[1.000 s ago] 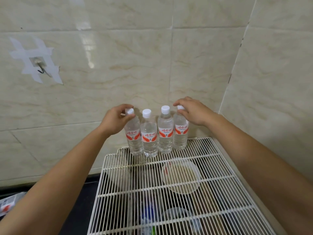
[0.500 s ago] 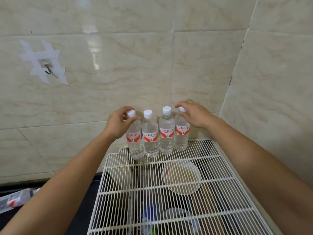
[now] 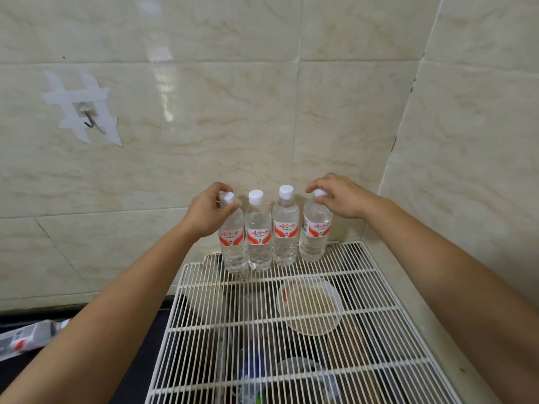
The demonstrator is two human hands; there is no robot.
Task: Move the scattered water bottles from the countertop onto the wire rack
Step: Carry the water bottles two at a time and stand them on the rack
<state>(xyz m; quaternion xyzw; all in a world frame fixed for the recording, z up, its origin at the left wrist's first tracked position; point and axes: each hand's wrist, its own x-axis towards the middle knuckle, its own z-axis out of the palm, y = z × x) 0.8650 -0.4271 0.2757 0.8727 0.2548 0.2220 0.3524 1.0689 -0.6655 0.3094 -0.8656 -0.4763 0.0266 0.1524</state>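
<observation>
Several clear water bottles with white caps and red-and-white labels stand upright in a row at the back of the white wire rack [image 3: 291, 325], against the tiled wall. My left hand [image 3: 205, 212] grips the neck of the leftmost bottle [image 3: 232, 243]. My right hand [image 3: 339, 196] is closed over the cap of the rightmost bottle [image 3: 314, 231]. The two middle bottles [image 3: 258, 237] [image 3: 285, 228] stand between them, untouched.
A clear plastic bowl [image 3: 309, 304] and dark items lie beneath the rack. A wall hook held by tape [image 3: 84, 112] is at the upper left. A flat packet [image 3: 29, 338] lies on the dark countertop at the left. The corner wall closes the right side.
Both hands have stayed on the outer bottles' tops. The view has tilted, so the row sits lower in the frame; the bottles themselves have barely shifted.
</observation>
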